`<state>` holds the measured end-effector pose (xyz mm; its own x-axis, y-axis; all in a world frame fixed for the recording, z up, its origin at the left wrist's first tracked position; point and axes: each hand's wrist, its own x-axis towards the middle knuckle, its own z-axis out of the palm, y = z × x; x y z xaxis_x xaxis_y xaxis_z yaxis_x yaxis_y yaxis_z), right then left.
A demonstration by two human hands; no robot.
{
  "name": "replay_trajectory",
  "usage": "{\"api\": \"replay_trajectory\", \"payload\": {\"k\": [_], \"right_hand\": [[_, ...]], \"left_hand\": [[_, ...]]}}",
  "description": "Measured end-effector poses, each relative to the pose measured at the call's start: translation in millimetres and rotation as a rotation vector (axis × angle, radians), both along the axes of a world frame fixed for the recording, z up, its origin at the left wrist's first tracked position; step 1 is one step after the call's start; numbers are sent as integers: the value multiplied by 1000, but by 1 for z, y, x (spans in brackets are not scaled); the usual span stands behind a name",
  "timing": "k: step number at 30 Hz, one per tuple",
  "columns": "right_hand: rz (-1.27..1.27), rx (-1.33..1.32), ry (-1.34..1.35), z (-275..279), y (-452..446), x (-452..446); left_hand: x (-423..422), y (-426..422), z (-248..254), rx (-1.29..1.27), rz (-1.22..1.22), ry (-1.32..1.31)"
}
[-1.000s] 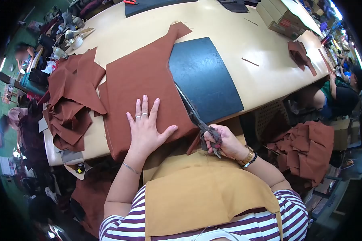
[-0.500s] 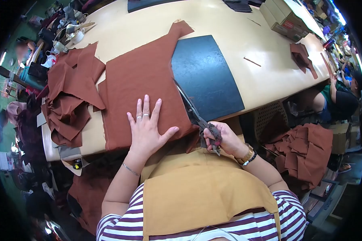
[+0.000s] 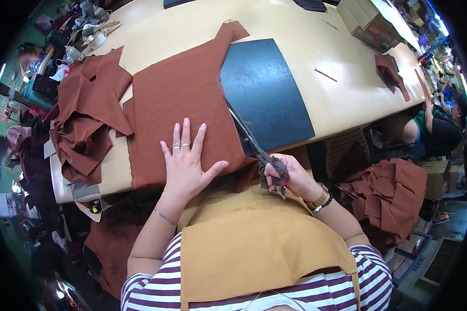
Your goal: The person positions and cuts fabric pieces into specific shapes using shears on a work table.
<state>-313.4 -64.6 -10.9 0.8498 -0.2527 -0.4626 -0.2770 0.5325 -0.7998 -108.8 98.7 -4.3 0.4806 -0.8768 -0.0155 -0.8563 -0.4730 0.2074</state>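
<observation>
A large rust-brown fabric piece lies on the pale table, partly over a dark blue board. My left hand rests flat on the fabric's lower part, fingers spread, with rings on two fingers. My right hand grips scissors whose handles are wrapped in dark cloth. The long blades run up and left along the fabric's right edge, over the board. How far the blades are parted is hard to tell.
Crumpled brown fabric lies at the table's left. A cardboard box and a small scrap are at the right. Below the edge, brown pieces are heaped at the right. Another person sits at the far right.
The view has shifted slightly, so the table items appear a little higher and further left. Both hands keep nearly the same pose, the right still on the scissors.
</observation>
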Motion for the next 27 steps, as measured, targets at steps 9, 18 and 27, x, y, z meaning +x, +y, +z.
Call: {"api": "replay_trajectory", "payload": {"k": [9,18,27], "right_hand": [[-3,-4,15,1,2,-8],[12,18,-4,-3,-1,-6],[20,19,-54,-3,0,-8]], "left_hand": [[-2,2,-1,15,12,-1],[-12,6,2,15,-18,-16],[20,-21,35,-6,-11,-27]]}}
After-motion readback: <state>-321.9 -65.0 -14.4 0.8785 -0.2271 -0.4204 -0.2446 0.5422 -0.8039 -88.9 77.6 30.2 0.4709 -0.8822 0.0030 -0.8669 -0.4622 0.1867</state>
